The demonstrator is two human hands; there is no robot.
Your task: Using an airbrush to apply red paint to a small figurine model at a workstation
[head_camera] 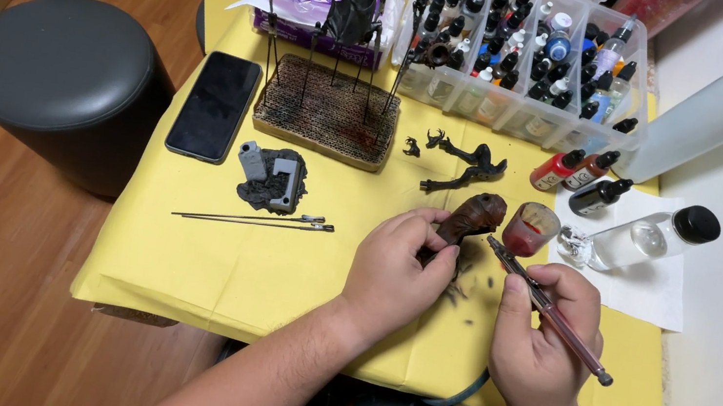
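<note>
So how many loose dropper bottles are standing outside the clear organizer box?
3. A red-filled bottle, a brown one beside it, and a dark one just right, all lying near the white paper sheet. More could be hidden behind the organizer.

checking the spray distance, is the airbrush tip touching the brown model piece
Apart. The head view shows yellow cloth between the airbrush tip and the brown model piece held in the left hand.
</note>
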